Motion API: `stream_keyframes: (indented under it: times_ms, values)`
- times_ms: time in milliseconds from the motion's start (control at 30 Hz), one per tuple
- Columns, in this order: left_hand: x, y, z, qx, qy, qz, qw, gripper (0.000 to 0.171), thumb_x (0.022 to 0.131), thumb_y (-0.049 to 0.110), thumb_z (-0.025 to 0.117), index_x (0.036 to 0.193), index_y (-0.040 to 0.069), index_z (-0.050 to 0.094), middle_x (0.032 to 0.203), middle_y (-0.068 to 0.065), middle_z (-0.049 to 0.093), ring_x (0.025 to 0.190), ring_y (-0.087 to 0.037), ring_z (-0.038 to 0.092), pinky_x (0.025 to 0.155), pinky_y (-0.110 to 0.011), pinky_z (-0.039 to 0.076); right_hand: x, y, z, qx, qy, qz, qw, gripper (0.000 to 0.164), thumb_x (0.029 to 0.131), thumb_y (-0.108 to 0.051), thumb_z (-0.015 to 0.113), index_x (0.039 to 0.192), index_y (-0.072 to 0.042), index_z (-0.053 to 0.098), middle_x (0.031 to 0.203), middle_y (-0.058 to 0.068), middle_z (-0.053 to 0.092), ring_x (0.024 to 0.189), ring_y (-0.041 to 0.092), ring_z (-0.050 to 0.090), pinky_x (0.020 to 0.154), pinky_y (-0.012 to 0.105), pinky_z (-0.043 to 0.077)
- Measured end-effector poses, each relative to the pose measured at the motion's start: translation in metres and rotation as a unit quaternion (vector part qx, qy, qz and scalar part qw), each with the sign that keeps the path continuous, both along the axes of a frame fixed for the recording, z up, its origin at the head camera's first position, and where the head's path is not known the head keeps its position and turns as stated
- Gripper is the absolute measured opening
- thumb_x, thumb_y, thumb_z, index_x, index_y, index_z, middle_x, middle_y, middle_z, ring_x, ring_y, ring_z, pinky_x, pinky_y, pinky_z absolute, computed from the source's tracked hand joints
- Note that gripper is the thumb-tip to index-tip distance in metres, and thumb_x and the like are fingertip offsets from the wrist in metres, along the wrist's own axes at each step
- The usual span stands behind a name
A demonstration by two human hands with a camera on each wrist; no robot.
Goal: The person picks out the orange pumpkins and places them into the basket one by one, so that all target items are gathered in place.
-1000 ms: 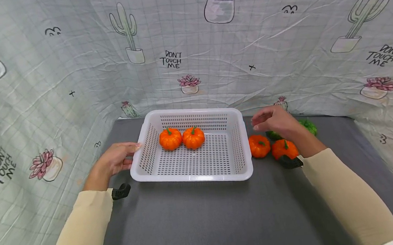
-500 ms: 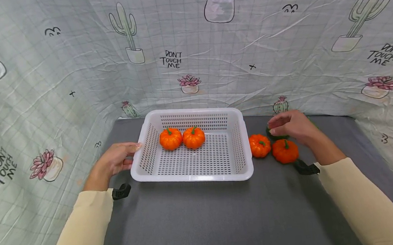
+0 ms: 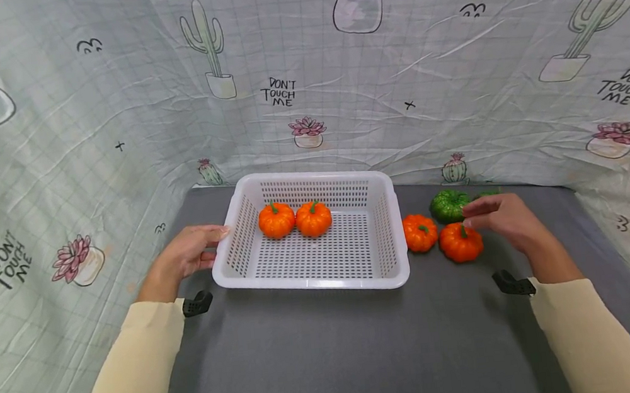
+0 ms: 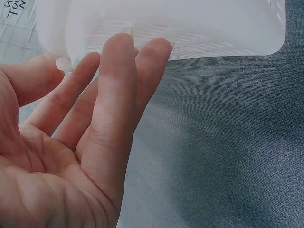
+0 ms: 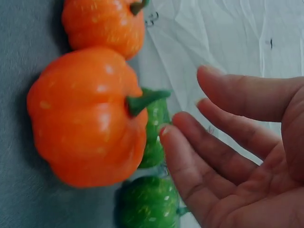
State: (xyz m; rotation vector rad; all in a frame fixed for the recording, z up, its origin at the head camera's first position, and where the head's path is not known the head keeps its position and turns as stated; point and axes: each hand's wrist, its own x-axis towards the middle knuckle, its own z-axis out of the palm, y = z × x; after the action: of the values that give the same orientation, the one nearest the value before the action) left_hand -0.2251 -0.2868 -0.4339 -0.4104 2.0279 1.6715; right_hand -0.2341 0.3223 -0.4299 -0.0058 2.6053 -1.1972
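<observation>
A white plastic basket (image 3: 312,283) with slotted walls holds two small orange pumpkins, a left one (image 3: 276,220) and a right one (image 3: 314,219). My left hand (image 3: 188,252) holds the basket's left rim, thumb on the edge and fingers against the outer wall (image 4: 190,38). Right of the basket lie two more orange pumpkins, one (image 3: 420,233) beside its wall and another (image 3: 460,242) farther right. Nearest that farther pumpkin (image 5: 88,118) is my right hand (image 3: 508,219), fingers loosely spread and holding nothing. A green pumpkin (image 3: 449,206) sits behind; another green one (image 5: 149,202) is mostly hidden in the head view.
A dark grey tabletop (image 3: 307,355) lies beneath everything. Pale cloth printed with cacti (image 3: 338,137) hangs behind the table and on both sides. The basket stands near the back cloth.
My right hand has moved right and toward me, from beside the basket to above the farther orange pumpkin, uncovering the green one. My left hand stays at the basket.
</observation>
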Motion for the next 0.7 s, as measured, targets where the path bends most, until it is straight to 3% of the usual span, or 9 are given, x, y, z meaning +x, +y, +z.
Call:
stream_keyframes:
  times_ms: [100, 167, 267, 367, 467, 700]
  values:
    - [0.0, 0.002, 0.001, -0.002, 0.0, -0.002, 1.0, 0.061, 0.105, 0.031, 0.063, 0.156, 0.003, 0.044, 0.095, 0.008, 0.074, 0.085, -0.013, 0.078, 0.077, -0.034, 0.064, 0.001, 0.009, -0.007, -0.008, -0.02, 0.007, 1.0, 0.066, 0.094, -0.026, 0.079, 0.147, 0.005, 0.053, 0.143, 0.024, 0.063, 0.092, -0.013, 0.06, 0.105, 0.046, 0.047]
    - [0.0, 0.003, 0.001, -0.005, -0.001, -0.002, 1.0, 0.06, 0.105, 0.03, 0.063, 0.156, 0.004, 0.044, 0.095, 0.008, 0.074, 0.085, -0.013, 0.078, 0.077, -0.034, 0.064, 0.002, 0.013, -0.013, -0.011, -0.032, 0.012, 0.999, 0.072, 0.094, -0.028, 0.079, 0.15, 0.004, 0.049, 0.148, 0.026, 0.058, 0.102, -0.005, 0.064, 0.107, 0.047, 0.047]
    - [-0.001, 0.004, 0.001, -0.006, 0.0, -0.002, 1.0, 0.059, 0.106, 0.03, 0.062, 0.156, 0.004, 0.044, 0.095, 0.008, 0.074, 0.085, -0.014, 0.078, 0.077, -0.034, 0.064, 0.005, 0.016, -0.022, -0.013, -0.035, 0.02, 0.999, 0.079, 0.094, -0.029, 0.08, 0.155, 0.004, 0.043, 0.155, 0.032, 0.048, 0.127, 0.025, 0.062, 0.109, 0.054, 0.045]
    - [-0.001, 0.004, 0.001, -0.003, -0.001, -0.003, 1.0, 0.06, 0.106, 0.03, 0.062, 0.156, 0.003, 0.044, 0.095, 0.008, 0.074, 0.085, -0.014, 0.078, 0.077, -0.034, 0.064, 0.01, 0.015, -0.03, -0.01, -0.039, 0.028, 0.999, 0.082, 0.093, -0.029, 0.08, 0.156, 0.003, 0.04, 0.159, 0.034, 0.04, 0.144, 0.049, 0.042, 0.113, 0.063, 0.039]
    - [-0.001, 0.003, 0.001, -0.003, -0.002, -0.002, 1.0, 0.061, 0.105, 0.031, 0.063, 0.156, 0.003, 0.044, 0.095, 0.008, 0.074, 0.085, -0.013, 0.077, 0.077, -0.034, 0.064, 0.013, 0.013, -0.036, -0.014, -0.046, 0.034, 0.998, 0.084, 0.092, -0.028, 0.081, 0.157, 0.003, 0.039, 0.161, 0.035, 0.036, 0.146, 0.053, 0.037, 0.114, 0.066, 0.037]
    - [0.0, 0.001, 0.002, -0.013, 0.001, 0.0, 0.9999, 0.062, 0.104, 0.032, 0.064, 0.156, 0.004, 0.045, 0.096, 0.007, 0.073, 0.085, -0.013, 0.077, 0.077, -0.034, 0.064, 0.012, 0.011, -0.043, -0.029, -0.069, 0.0, 0.997, 0.086, 0.09, -0.027, 0.083, 0.159, -0.003, 0.038, 0.163, 0.034, 0.034, 0.148, 0.053, 0.032, 0.119, 0.07, 0.029]
